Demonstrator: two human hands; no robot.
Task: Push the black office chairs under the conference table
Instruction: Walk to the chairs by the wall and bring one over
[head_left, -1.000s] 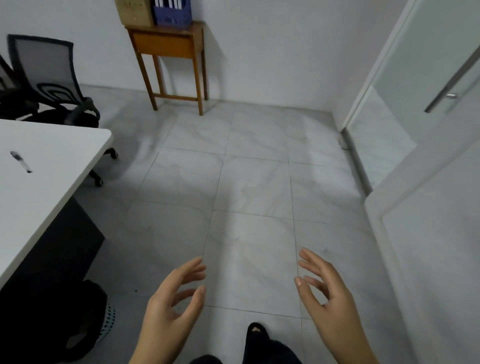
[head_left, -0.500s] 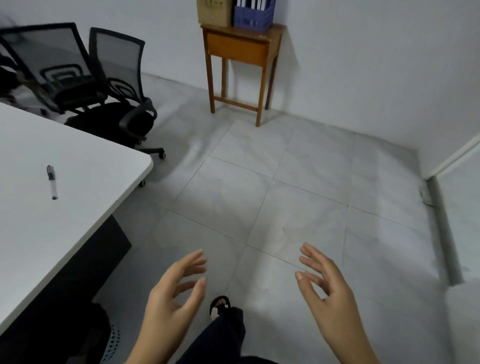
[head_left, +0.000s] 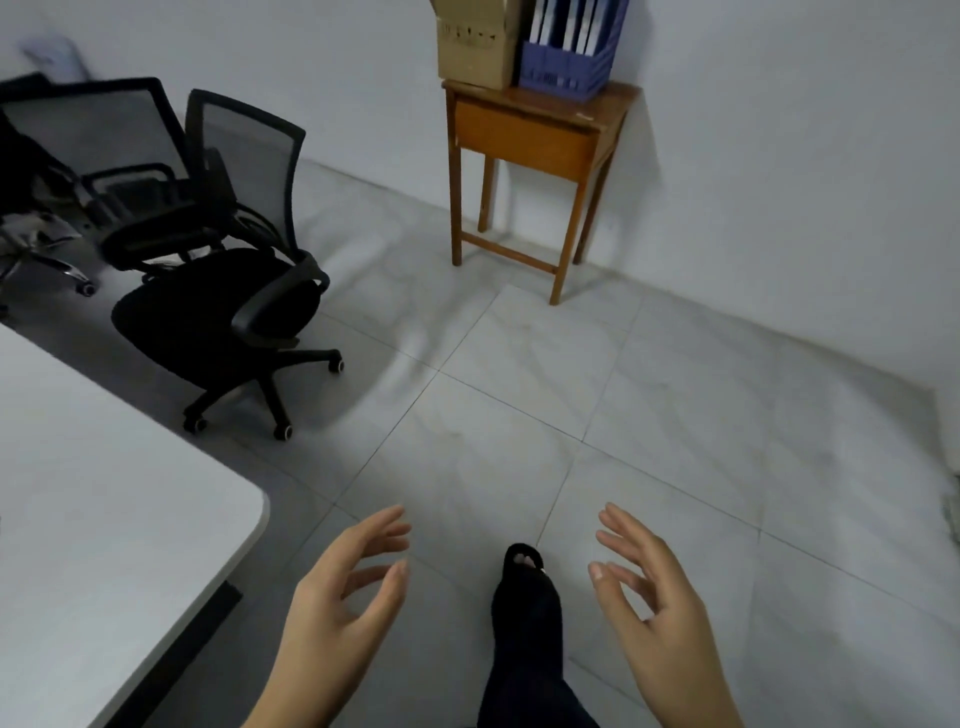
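Nothing is gripped: both hands are held out over the tiled floor (head_left: 545, 395) with fingers spread and loosely curled, palms turned toward each other. Between the left hand (head_left: 337, 603) and the right hand (head_left: 654, 613), a foot in a black open-toed shoe (head_left: 524, 577) is seen on the tiles, slightly nearer the right hand.

Just left of the left hand, the rounded corner of the white conference table (head_left: 104, 519) is found; its edge runs away up and to the left, and a dark support is visible beneath it. Ahead of both hands a wide stretch of bare tile is left open up to the far wall.

Well ahead and to the left of the left hand, two black mesh-backed office chairs can be counted, with part of a third, blurred, at the left border. The nearest office chair (head_left: 228, 291) is stood out from the table edge, not tucked under, its castors on the floor; the second office chair (head_left: 119, 171) is set close behind it, the two seeming to touch.

Far ahead, roughly between the hands, one wooden side table (head_left: 530, 135) is placed against the wall. On it two things are carried side by side: one cardboard box (head_left: 472, 47) and one blue file holder (head_left: 566, 62).
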